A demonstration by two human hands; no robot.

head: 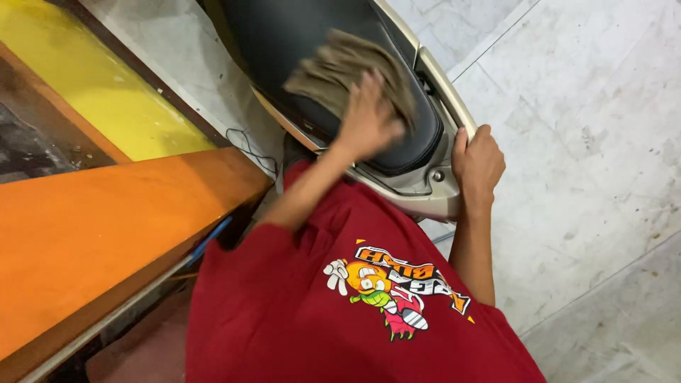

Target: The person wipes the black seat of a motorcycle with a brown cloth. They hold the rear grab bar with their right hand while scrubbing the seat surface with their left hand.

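Observation:
My left hand [369, 117] presses a brown-grey cloth [340, 67] onto the black seat [284, 50] of a scooter. The hand and cloth are blurred from motion. My right hand [477, 162] grips the beige grab rail [443, 78] at the rear of the scooter, fingers curled over its edge. The rear tail of the scooter [418, 191] points toward me, just above my red shirt [340, 312] with a cartoon print.
An orange counter [99, 227] runs along the left, with a yellow panel [92, 78] beyond it. A thin black cable [248, 145] lies by the counter's corner. Pale tiled floor [589, 142] spreads to the right of the scooter.

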